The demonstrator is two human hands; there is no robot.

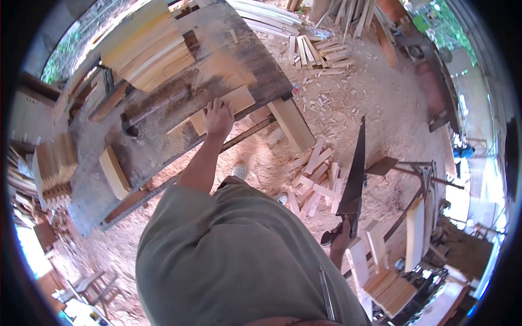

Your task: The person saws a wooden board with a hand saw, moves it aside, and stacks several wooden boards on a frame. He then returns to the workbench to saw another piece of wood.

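Observation:
At the near edge of the sawdust-covered workbench (263,76), my left hand (219,117) rests on a short pale wooden board (240,100). Its fingers are bent over the board, and the thumb side is partly hidden. Off to the right, my right hand (341,239) is closed around the handle of a handsaw (356,171). The saw's long dark blade points away from me, above the floor and apart from the board. Below the bench edge, a thicker wooden plank (292,124) juts out beside the held board.
Stacked boards (152,49) lie on the bench's far side, and a loose block (114,171) sits nearer left. Offcuts (315,185) are piled on the shaving-covered floor by my feet. Several more boards (389,290) and a metal frame stand at right.

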